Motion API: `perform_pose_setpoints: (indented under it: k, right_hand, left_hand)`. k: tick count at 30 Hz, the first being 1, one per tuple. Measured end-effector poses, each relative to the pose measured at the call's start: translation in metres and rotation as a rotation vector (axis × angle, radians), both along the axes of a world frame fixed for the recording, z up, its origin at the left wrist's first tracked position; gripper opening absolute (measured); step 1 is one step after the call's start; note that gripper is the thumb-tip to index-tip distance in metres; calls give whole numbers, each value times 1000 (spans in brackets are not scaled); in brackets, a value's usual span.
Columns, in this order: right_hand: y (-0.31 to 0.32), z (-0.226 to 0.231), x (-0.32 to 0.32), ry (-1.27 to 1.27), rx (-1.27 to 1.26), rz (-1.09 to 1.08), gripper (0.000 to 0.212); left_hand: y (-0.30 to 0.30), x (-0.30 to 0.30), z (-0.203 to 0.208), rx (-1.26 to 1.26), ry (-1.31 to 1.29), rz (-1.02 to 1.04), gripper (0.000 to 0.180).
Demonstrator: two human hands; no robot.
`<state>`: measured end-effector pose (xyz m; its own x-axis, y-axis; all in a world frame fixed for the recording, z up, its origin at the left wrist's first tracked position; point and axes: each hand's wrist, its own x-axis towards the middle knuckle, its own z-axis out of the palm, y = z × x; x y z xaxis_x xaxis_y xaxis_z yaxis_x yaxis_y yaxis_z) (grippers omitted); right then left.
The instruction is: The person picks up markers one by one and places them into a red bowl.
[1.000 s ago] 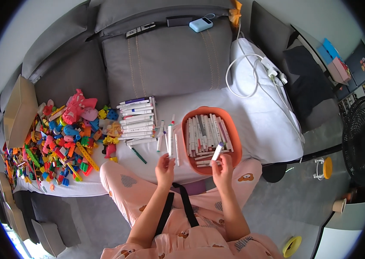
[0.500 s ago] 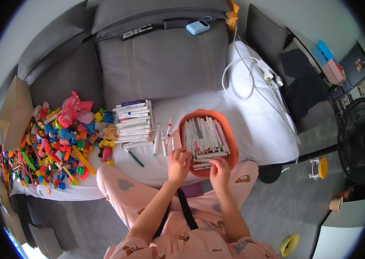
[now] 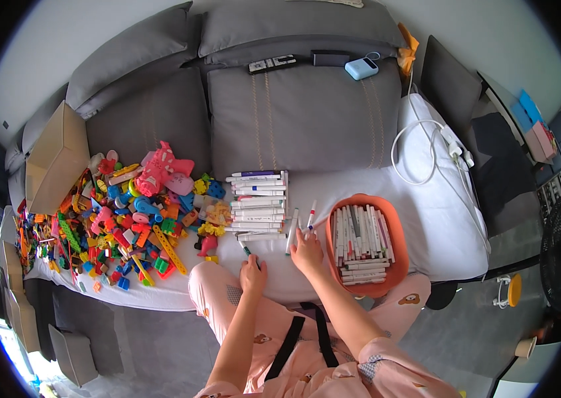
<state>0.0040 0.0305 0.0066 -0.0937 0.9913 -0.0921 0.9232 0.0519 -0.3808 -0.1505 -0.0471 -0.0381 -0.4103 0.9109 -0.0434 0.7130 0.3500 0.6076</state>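
My left hand [image 3: 252,274] is closed around a dark green marker [image 3: 246,251] on the white cover, near my left knee. My right hand [image 3: 307,253] has its fingers apart and reaches to a few loose markers, among them a white one with a green end [image 3: 292,229] and a white one with a red band [image 3: 311,213]. Left of these lies a stacked row of white markers [image 3: 258,203], mostly side by side. At the right stands an orange tub [image 3: 397,245] holding many white markers [image 3: 362,232], some upright in line and several lying crosswise at its near end.
A big heap of colourful toy blocks [image 3: 141,219] covers the left of the sofa, beside a beige box [image 3: 58,159]. Grey cushions [image 3: 300,119] line the back, with a remote [image 3: 272,64] and a light blue device [image 3: 361,67] on them. White cables [image 3: 420,179] loop at the right.
Both hands have left the orange tub and moved left, the left hand to the green marker and the right hand to the loose markers. The view has shifted, so everything sits further right.
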Motion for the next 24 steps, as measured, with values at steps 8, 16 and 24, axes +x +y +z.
perform_pose_setpoints:
  k: [8, 16, 24]
  right_hand:
    - [-17, -20, -2, 81, 133, 52, 27]
    - [-8, -19, 2, 114, 41, 50, 39]
    - [-39, -23, -2, 352, 13, 19, 30]
  left_hand:
    - [-7, -2, -2, 157, -199, 74, 18]
    - [-11, 10, 4, 288, -241, 25, 24]
    - [-22, 23, 18, 199, -335, 81, 30]
